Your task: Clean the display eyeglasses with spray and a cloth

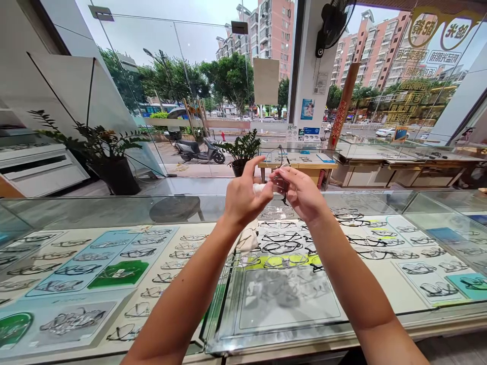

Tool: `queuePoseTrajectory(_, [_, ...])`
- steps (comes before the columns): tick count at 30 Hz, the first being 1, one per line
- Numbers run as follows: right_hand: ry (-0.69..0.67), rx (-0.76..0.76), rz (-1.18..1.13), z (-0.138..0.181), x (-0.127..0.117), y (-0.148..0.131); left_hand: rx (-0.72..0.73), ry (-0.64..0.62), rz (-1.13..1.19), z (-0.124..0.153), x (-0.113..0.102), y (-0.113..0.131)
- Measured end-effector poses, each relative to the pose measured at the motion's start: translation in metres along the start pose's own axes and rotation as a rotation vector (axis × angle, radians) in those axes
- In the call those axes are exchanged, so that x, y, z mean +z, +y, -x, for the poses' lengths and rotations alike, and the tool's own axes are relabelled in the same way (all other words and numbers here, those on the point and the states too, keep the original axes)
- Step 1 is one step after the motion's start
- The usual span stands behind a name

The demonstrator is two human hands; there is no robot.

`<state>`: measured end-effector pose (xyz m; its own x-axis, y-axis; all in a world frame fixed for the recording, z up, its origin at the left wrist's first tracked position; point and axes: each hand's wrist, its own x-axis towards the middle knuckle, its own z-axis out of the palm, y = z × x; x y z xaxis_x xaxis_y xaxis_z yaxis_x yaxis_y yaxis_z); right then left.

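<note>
A pair of eyeglasses (280,163) is held up on end over the glass counter, one round lens above the other. My right hand (304,195) pinches the frame near its middle with thumb and fingertips. Just to the left, my left hand (245,195) is closed around a small white wad (259,188), cloth or tissue, its index finger raised and bent toward the upper lens. Whether the wad touches the lower lens I cannot tell. Below the hands, a crumpled cream cloth (248,240) lies among rows of eyeglasses (282,247).
The glass display counter (281,334) spans the foreground, with many frames on show. A dark round stool (175,208) stands beyond it. Potted plants (116,175) are near the window. Another display case (365,175) is at the far right, and a wall fan (335,23) hangs above.
</note>
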<state>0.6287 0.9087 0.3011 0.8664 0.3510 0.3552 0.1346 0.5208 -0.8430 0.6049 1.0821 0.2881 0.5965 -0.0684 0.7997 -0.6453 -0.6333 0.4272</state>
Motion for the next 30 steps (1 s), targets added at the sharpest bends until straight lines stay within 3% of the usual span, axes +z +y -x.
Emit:
queuePoseTrajectory(3, [0.008, -0.009, -0.004, 0.0, 0.0, -0.001, -0.013, -0.019, 0.092, 0.0, 0.005, -0.002])
queuePoseTrajectory(6, [0.015, -0.001, -0.007, 0.0, -0.001, -0.003, -0.042, 0.07, 0.256, -0.005, 0.01, -0.016])
queuePoseTrajectory(10, [0.029, 0.0, -0.033, -0.001, -0.003, -0.004, -0.091, 0.285, 0.397, -0.017, 0.009, -0.056])
queuePoseTrajectory(13, [0.028, -0.004, -0.026, -0.002, -0.004, -0.005, -0.259, 0.358, 0.268, -0.024, 0.005, -0.096])
queuePoseTrajectory(16, [0.026, -0.003, -0.011, -0.001, -0.004, -0.005, -0.469, 0.224, 0.047, -0.025, 0.0, -0.133])
queuePoseTrajectory(23, [0.019, 0.004, -0.029, -0.001, -0.003, -0.006, -0.767, -0.021, -0.172, 0.001, -0.006, -0.19])
queuePoseTrajectory(30, [0.02, 0.007, -0.008, -0.001, -0.002, -0.005, -0.878, -0.149, -0.305, 0.023, 0.002, -0.223])
